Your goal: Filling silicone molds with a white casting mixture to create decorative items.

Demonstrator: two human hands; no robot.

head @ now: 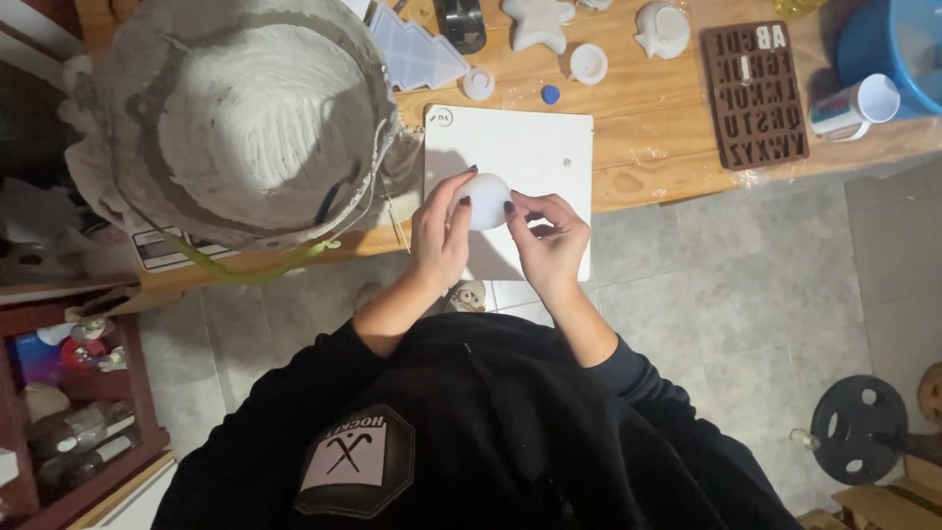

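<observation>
A small white rounded object point(488, 199) is held between both hands above a white square board point(535, 142) on the wooden table point(638, 147). My left hand point(440, 234) cups its left side with thumb and fingers. My right hand point(549, 243) pinches its right edge with the fingertips. The nails on both hands are dark. Whether the object touches the board cannot be told.
A large bucket point(245, 118) caked with grey-white plaster stands just left of the hands. Behind the board lie a clear tree-shaped mould point(414, 49), a white star cast point(538, 22), small round white pieces point(589, 64), a brown letter mould point(756, 93), a white mug point(863, 106) and a blue tub point(898, 39). A black weight disc point(859, 427) rests on the tiled floor.
</observation>
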